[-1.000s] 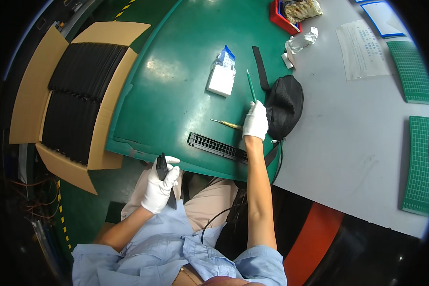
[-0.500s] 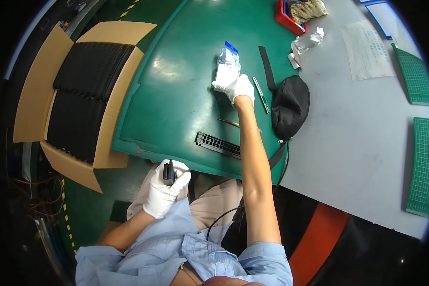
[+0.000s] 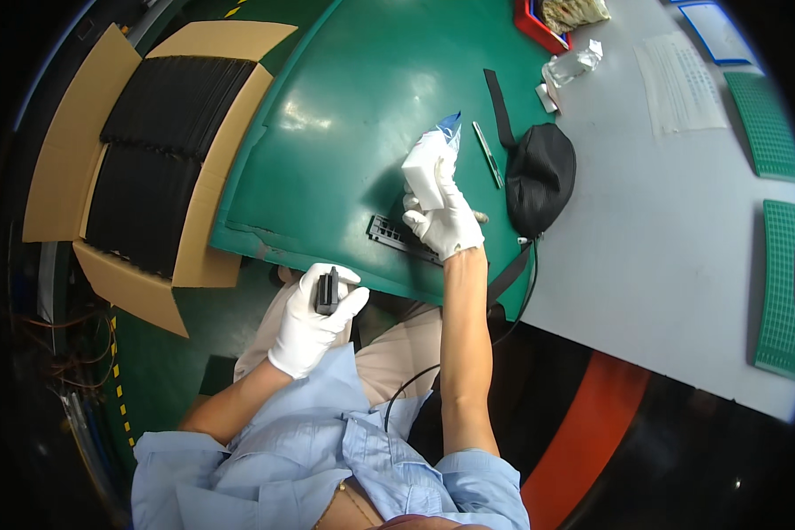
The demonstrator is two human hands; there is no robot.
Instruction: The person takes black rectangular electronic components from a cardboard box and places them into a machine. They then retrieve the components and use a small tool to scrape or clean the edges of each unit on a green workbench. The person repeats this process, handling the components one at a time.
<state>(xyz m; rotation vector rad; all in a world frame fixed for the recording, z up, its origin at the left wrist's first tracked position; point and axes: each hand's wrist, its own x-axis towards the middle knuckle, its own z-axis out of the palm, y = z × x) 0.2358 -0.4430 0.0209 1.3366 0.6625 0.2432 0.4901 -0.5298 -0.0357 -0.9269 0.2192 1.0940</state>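
Note:
My left hand (image 3: 307, 329), in a white glove, is closed around a black plastic part (image 3: 328, 291) seen end-on, just off the table's near edge. Over the green mat (image 3: 327, 177), my gloved right hand (image 3: 453, 221) grips a white packet (image 3: 426, 172) with a blue, see-through end, raised and tilted. Below that hand lies a black slotted plastic strip (image 3: 389, 232), partly covered by the hand and forearm. A slim metal tool (image 3: 488, 155) rests to the right of the packet, beside a black pouch (image 3: 541, 177) with a strap.
At the left stands an open cardboard box (image 3: 57, 132) packed with rows of black parts (image 3: 181, 104). A red bin (image 3: 539, 25), a crumpled clear bag (image 3: 576, 64) and a printed sheet (image 3: 678, 84) are at the far right. Green grid panels (image 3: 782, 287) lie along the grey table's right side.
My right hand has lifted the packet off the mat and drawn it nearer, turning it. My left hand has risen slightly, still holding the black part.

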